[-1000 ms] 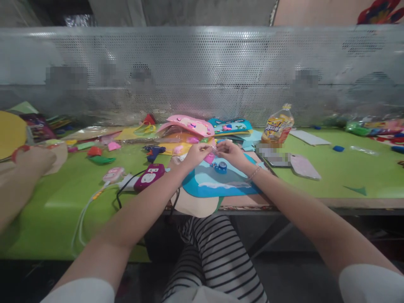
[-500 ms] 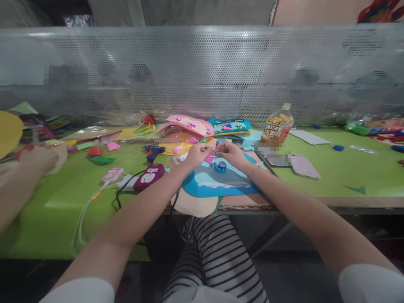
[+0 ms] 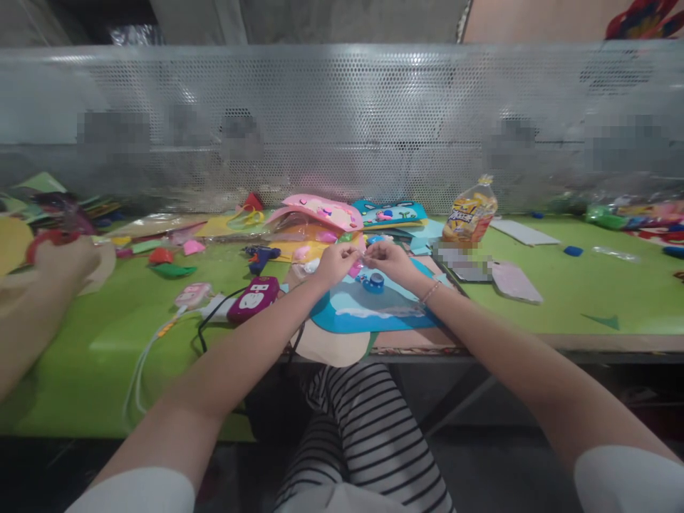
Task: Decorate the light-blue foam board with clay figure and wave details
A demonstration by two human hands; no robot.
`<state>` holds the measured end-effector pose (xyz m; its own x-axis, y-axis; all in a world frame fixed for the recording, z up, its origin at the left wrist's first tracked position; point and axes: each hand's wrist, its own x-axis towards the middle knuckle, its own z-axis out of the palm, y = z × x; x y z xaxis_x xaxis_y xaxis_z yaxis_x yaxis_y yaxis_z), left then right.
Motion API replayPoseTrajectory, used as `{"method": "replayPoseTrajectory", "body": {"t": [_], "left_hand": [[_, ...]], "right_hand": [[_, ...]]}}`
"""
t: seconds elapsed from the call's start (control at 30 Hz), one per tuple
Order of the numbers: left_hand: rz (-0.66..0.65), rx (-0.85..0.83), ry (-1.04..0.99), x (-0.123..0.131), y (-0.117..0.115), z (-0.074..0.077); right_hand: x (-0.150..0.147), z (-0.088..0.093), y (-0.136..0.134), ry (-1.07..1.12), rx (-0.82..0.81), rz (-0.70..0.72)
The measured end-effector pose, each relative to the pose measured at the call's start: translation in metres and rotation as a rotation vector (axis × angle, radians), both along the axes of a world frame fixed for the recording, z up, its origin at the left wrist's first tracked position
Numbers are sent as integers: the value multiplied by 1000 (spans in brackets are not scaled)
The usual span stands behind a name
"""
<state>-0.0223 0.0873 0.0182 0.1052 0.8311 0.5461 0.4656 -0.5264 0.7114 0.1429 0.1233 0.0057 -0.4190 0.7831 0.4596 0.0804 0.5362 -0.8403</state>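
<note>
Above a blue foam sheet (image 3: 342, 322), my two hands meet with fingertips almost touching. My left hand (image 3: 336, 264) is closed in a pinch, and my right hand (image 3: 390, 261) pinches from the other side. A small clear plastic piece (image 3: 360, 258) glints between the fingertips; its exact shape is too small to tell. Just below the fingers is a pink bit (image 3: 354, 269). Under my right hand, a small blue round piece (image 3: 373, 283) lies on the sheet, which has a light blue panel and a white wavy strip. A beige rounded piece (image 3: 328, 348) sticks out beneath it.
A glue gun (image 3: 260, 259), a purple boxy device (image 3: 254, 299) and white cables lie left of my forearm. Behind are decorated pink (image 3: 320, 210) and blue foam pieces. To the right stand a snack bag (image 3: 470, 214) and a phone (image 3: 516, 282). A co-worker's hand (image 3: 69, 263) holds something red.
My hands stay nearly in place, with only slight finger movement. At the left, the co-worker's hand has shifted a little, and more of the red object shows.
</note>
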Motion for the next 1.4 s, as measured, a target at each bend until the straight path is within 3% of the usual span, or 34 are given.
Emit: {"method": "replayPoseTrajectory", "body": {"t": [0.23, 0.5, 0.63, 0.7, 0.8, 0.87, 0.97, 1.07, 1.13, 1.2, 1.27, 1.33, 1.4], "left_hand": [[19, 45, 35, 5, -9, 4], [63, 173, 272, 1, -11, 15], [299, 203, 373, -18, -8, 33], [492, 236, 365, -32, -7, 41], [626, 201, 482, -51, -5, 41], [608, 47, 615, -57, -1, 33], [430, -304, 782, -61, 7, 13], [383, -355, 818, -61, 12, 3], [387, -318, 831, -58, 11, 5], [408, -248, 776, -50, 7, 12], [404, -161, 541, -38, 2, 20], [259, -192, 198, -25, -3, 24], [40, -350, -198, -13, -7, 24]], "right_hand": [[2, 8, -12, -258, 238, -43], [-6, 8, -18, -201, 350, -39], [-4, 7, -8, -191, 368, -116], [4, 5, 2, -161, 311, -185], [19, 1, 22, -85, 185, -336], [27, -3, 35, -58, 149, -390], [33, -7, 45, -104, 114, -454], [33, -10, 45, -182, 106, -444], [32, -11, 42, -244, 141, -416], [30, -10, 37, -300, 238, -400], [28, -7, 29, -320, 413, -363], [23, -3, 19, -311, 608, -268], [18, 1, 10, -310, 744, -135]]}}
